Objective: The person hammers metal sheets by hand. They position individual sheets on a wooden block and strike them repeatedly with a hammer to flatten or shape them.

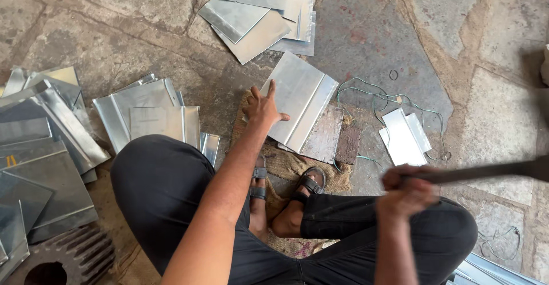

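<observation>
Workpiece: folded metal sheet (299,103), flat on stone block (323,133) over burlap, floor level.
Left hand (262,108): fingers spread, pressing sheet edge.
Right hand (407,190): clenched around raised dark bar (486,172).
Progress: fold formed; finished-looking pieces stacked left (150,116); hammering judged pending.

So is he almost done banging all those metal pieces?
Hard to say. Folded sheets lie piled beside the left knee, so those look done. Right now the left hand pins one sheet on a block, and the right hand grips a dark tool. A flat stack lies further off, maybe still waiting.
</observation>
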